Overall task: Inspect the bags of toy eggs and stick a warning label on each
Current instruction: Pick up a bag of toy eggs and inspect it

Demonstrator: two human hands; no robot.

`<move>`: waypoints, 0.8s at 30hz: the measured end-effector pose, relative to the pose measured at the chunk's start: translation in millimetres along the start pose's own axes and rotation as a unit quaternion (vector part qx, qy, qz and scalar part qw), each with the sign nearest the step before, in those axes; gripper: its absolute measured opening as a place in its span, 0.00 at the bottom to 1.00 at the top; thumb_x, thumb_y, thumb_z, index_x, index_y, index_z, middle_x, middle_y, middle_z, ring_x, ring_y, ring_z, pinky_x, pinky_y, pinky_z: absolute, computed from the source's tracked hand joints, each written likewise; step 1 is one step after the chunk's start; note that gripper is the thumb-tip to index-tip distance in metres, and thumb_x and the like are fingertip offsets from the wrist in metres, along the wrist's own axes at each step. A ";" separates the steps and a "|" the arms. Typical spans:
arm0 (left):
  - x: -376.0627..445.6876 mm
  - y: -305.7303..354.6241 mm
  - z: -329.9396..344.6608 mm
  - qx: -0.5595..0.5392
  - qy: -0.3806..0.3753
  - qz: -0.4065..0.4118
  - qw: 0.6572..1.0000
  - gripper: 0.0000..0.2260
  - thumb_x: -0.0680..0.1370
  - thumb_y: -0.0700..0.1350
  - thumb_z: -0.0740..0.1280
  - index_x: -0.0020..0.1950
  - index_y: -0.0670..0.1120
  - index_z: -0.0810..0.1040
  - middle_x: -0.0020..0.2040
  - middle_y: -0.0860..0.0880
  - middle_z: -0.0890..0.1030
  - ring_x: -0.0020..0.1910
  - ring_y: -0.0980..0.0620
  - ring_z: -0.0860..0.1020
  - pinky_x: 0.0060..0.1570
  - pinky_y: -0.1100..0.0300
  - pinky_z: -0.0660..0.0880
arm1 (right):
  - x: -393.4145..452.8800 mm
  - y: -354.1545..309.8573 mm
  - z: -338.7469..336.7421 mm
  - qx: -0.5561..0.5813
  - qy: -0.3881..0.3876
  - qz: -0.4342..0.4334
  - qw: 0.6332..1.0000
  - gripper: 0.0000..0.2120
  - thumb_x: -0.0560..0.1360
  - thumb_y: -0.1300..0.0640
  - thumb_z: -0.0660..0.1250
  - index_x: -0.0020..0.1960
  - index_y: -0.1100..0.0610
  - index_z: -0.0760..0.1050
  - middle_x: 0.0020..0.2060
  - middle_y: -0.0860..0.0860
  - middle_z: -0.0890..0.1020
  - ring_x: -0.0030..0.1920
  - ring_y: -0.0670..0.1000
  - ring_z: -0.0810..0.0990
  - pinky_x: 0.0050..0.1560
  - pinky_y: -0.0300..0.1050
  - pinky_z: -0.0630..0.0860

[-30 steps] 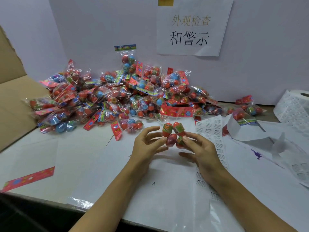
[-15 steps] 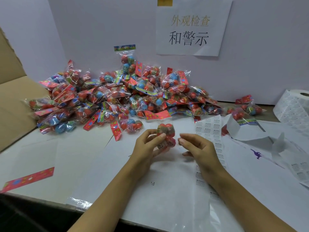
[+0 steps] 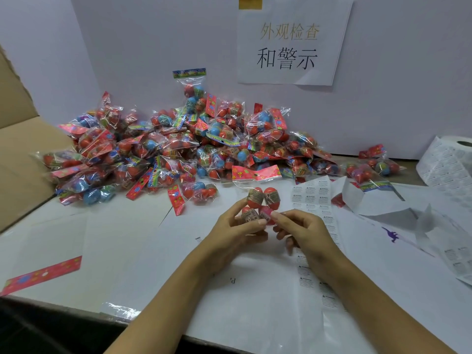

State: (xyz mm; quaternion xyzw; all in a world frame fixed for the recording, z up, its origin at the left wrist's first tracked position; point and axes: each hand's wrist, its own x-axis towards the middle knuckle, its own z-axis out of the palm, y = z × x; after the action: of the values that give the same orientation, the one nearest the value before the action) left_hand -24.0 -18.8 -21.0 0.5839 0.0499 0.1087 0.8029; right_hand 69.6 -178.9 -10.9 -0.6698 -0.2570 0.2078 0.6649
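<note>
Both hands hold one bag of toy eggs (image 3: 260,204) just above the desk (image 3: 127,241). The left hand (image 3: 236,232) pinches its lower left side between thumb and fingers, and the right hand (image 3: 301,232) pinches the lower right with its fingertips. The bag stands upright, red header card at the top, four reddish eggs showing through the clear film.

The step in hand looks like inspection. To do it well, turn the bag slowly in the fingertips so each egg and the seal come into view, and keep the grip light, since the film likely crinkles and hides defects when squeezed.

The sheet of warning labels (image 3: 313,198) lies just beside the right hand, so that hand is best placed to peel one while the left steadies the bag, pressing the label onto a flat stretch of film.

Behind, the pile of bags (image 3: 166,149) waits against the wall, and a label roll (image 3: 449,162) sits at far right.
</note>
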 end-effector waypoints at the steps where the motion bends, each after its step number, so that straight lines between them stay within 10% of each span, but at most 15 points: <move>1: -0.7 0.0 -0.5 0.006 0.006 0.001 1.000 0.21 0.74 0.41 0.77 0.64 0.55 0.82 0.53 0.43 0.86 0.51 0.45 0.84 0.52 0.53 0.81 | -0.1 -0.5 -0.6 0.001 -0.004 0.002 1.000 0.25 0.60 0.32 0.78 0.44 0.52 0.86 0.36 0.51 0.85 0.36 0.47 0.81 0.28 0.44 0.73; 24: -9.5 19.7 -10.1 0.049 -0.061 -0.018 0.997 0.14 0.73 0.41 0.77 0.58 0.42 0.84 0.49 0.35 0.85 0.47 0.38 0.86 0.47 0.56 0.83 | 6.4 -7.0 -16.3 -0.024 -0.140 -0.004 0.990 0.12 0.68 0.49 0.76 0.38 0.58 0.85 0.31 0.58 0.83 0.27 0.51 0.78 0.27 0.36 0.68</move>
State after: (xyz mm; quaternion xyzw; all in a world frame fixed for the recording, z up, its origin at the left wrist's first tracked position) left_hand -37.6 -5.9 -5.9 0.6272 0.0169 0.0556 0.7767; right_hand 84.3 -187.8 -3.1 -0.6488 -0.3550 0.2911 0.6069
